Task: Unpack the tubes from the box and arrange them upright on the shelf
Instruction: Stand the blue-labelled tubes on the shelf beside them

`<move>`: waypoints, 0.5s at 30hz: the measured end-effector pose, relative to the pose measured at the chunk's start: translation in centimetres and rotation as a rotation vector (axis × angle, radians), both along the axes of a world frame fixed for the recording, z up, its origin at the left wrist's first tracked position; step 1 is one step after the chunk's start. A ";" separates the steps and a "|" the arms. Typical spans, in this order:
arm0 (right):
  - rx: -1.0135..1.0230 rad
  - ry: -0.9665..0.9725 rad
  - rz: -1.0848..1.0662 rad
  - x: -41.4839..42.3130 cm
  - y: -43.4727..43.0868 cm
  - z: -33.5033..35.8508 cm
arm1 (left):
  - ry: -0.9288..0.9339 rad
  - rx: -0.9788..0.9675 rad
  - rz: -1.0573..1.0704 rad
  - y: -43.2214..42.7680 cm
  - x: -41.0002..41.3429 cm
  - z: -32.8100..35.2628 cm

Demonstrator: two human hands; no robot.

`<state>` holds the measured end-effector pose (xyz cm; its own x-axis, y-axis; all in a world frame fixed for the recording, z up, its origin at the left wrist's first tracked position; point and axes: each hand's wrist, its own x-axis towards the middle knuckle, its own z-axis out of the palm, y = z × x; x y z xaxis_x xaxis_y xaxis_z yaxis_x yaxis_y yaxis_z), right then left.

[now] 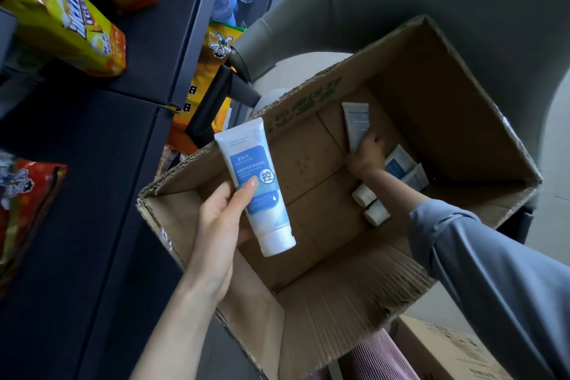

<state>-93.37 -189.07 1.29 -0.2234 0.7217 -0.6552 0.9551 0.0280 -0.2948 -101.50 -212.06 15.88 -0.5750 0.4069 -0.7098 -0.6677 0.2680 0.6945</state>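
Dark shelf (pixel 101 139) running left of the box (pixel 308 302), snack bags (pixel 64 18) crowding it. We're holding one tube (pixel 257 188) over the box's left rim, left hand (pixel 219 225) pinching it cap-down. Right hand (pixel 367 154) is deep in the box, fingers closing round a second tube (pixel 356 126); more tubes (pixel 401 170) lying beside it. Risk: tubes toppling on the crowded shelf.
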 end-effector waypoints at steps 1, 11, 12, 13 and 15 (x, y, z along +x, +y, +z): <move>-0.048 0.042 -0.067 -0.1 0.1 0.2 | -0.015 0.009 0.005 -0.1 0.1 0.1; -0.815 0.731 -0.568 2.4 -4.9 7.8 | -0.016 0.076 0.057 -2.3 1.0 3.9; -0.875 0.791 -0.526 2.5 -5.5 9.1 | 0.005 0.080 0.063 -2.6 1.0 4.5; -0.921 0.839 -0.468 2.5 -6.0 10.4 | 0.030 0.080 0.073 -2.8 1.0 5.2; -0.987 0.908 -0.339 2.4 -6.9 13.2 | 0.085 0.085 0.106 -3.5 1.0 6.8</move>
<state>-90.95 -195.99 14.53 -0.7509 0.1530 -0.6425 0.3378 -0.7470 -0.5726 -100.47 -215.54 22.68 -0.6746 0.3973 -0.6222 -0.6265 0.1375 0.7672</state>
